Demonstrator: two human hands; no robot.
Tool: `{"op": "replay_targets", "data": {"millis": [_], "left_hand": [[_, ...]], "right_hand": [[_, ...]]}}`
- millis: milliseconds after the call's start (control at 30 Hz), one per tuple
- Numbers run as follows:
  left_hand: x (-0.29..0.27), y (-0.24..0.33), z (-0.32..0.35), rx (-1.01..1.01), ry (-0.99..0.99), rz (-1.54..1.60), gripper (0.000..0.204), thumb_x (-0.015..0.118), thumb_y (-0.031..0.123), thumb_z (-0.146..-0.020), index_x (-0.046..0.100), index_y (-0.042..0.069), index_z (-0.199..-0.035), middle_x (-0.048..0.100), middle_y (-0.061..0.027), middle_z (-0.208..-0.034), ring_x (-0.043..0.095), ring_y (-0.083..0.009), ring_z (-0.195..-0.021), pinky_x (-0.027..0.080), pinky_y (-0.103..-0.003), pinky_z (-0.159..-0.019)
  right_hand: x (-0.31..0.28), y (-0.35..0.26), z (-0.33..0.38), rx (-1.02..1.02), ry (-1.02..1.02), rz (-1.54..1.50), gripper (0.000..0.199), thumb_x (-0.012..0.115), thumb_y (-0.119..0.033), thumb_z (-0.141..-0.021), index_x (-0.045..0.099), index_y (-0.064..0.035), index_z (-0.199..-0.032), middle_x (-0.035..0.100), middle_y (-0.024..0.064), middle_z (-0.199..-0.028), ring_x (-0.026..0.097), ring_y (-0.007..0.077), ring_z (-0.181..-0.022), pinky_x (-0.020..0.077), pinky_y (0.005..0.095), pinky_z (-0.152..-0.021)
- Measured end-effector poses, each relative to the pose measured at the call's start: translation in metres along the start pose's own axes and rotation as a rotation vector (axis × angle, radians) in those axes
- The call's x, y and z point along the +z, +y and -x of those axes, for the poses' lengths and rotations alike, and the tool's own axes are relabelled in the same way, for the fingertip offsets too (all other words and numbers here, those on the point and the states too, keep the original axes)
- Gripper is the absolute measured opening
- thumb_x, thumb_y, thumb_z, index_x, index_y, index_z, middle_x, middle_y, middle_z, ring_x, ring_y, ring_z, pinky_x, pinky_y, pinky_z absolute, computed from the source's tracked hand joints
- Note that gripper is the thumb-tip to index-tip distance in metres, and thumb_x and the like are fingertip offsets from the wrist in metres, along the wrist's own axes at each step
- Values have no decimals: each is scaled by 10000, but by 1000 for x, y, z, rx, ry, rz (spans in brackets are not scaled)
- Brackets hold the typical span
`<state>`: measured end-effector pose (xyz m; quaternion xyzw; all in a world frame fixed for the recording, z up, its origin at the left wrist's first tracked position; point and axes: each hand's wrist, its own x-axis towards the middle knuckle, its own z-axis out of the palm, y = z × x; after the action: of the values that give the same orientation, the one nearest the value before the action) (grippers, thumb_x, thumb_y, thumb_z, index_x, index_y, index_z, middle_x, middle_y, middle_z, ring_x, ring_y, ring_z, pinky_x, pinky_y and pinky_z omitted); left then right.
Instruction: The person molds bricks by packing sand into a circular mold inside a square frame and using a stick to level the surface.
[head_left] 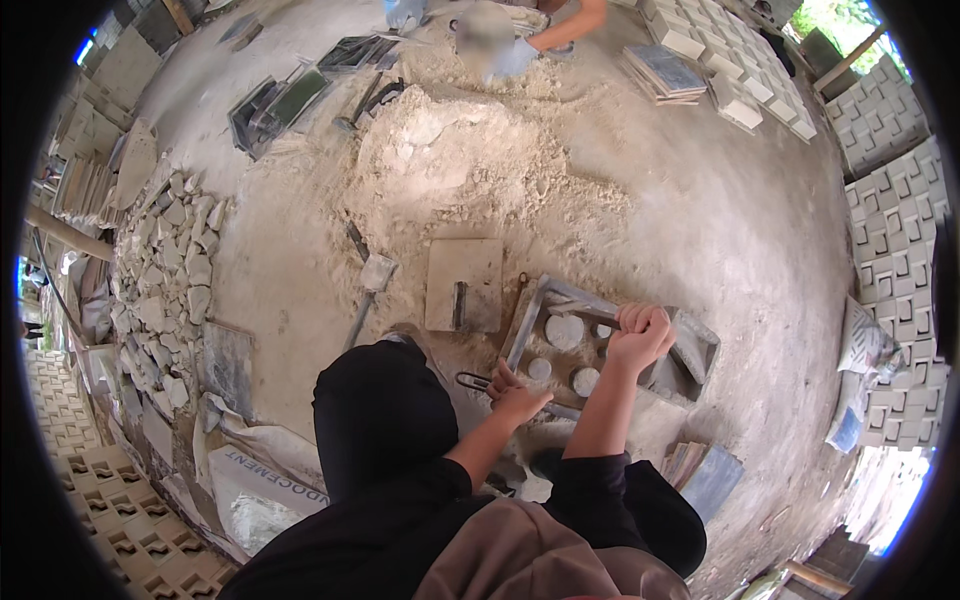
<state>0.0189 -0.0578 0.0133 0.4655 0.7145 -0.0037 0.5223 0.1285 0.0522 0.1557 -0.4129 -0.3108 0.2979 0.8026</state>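
In front of me on the floor lies a grey metal mould frame [522, 335], set at an angle. Round pale discs [565, 332] of different sizes sit inside it. My left hand [516, 398] is closed on its near left edge, beside a looped metal handle [473, 381]. Closed at the right side of the frame is my right hand [642, 335]; its fingertips are partly hidden. Adjoining that side, a second grey tray-like section [707, 350] holds a slanted slab. A square board with a raised handle [464, 268] lies just left of the frame.
Beyond the board rises a heap of pale powder [440, 150]. A hammer-like tool [376, 275] lies left of the board. Broken pieces [160, 270] are piled at the left. Pale blocks [735, 70] stand far right. A co-worker's gloved hand [513, 58] is at the heap's far side.
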Motion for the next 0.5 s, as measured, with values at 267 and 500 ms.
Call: {"op": "replay_targets", "data": {"millis": [267, 500], "left_hand": [[-13, 16, 8, -46, -66, -3, 1164, 631, 484, -638, -203, -8, -1284, -24, -230, -1362, 99, -405, -1218, 213, -464, -974], [-10, 5, 9, -66, -13, -5, 1160, 634, 476, -622, -189, 12, -1296, -10, -217, -1364, 114, -409, -1215, 211, -466, -977]], "right_hand": [[14, -6, 0, -51, 233, -7, 295, 356, -64, -765, 284, -56, -479, 310, 24, -440, 260, 113, -397, 292, 262, -410], [31, 16, -3, 84, -11, 172, 344, 372, -126, -845, 320, -65, -510, 338, -7, -458, 289, 63, -430, 338, 244, -454]]}}
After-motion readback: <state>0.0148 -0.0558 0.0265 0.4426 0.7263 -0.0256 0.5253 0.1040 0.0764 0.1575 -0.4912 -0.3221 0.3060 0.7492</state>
